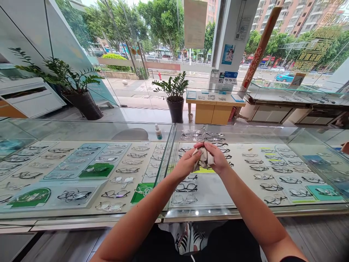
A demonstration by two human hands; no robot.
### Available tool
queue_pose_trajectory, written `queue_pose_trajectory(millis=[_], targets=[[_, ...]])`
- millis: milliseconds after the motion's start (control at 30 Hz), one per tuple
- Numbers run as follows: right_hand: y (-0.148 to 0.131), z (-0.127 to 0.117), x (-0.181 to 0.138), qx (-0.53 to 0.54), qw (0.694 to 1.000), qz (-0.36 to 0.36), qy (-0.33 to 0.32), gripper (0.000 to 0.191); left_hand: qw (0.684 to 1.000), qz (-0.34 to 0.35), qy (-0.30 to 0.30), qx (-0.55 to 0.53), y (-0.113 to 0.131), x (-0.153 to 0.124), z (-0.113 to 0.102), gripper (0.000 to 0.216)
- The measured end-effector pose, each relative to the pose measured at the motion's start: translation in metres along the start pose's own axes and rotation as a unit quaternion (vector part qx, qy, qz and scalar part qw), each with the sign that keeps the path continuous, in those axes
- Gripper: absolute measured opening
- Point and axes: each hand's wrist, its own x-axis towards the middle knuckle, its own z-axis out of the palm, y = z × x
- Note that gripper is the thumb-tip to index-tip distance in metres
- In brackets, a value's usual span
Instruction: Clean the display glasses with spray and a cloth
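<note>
Cloth (203, 159) crumpled; bottle label (159, 135) unreadable.

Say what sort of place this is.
Most likely an eyewear shop: rows of spectacles lie in the glass display counter, and more are set out on a wooden display table by the window.

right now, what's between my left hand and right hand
A crumpled beige cloth, held by both your left hand and right hand, shows there in the head view.
</note>
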Motion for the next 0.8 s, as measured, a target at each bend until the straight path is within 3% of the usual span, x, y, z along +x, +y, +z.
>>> queue_pose_trajectory(millis=[133, 433, 700, 800], targets=[[-0.002, 0.001, -0.001, -0.003, 1.0, -0.003, 0.005, 0.043, 1.0, -0.002, -0.014, 0.004, 0.0, -0.002, 0.002, 0.06], [0.003, 0.009, -0.003, -0.013, 1.0, -0.01, -0.005, 0.042, 0.994, 0.022, 0.104, -0.002, -0.01, 0.004, 0.008, 0.064], [0.001, -0.004, 0.0, -0.01, 1.0, -0.017, 0.019, 0.04, 0.999, 0.031, 0.004, 0.012, -0.005, 0.001, 0.002, 0.057], [0.005, -0.004, 0.001, -0.009, 0.999, -0.026, 0.022, 0.037, 0.999, 0.028, 0.013, 0.026, -0.005, 0.0, 0.002, 0.059]])
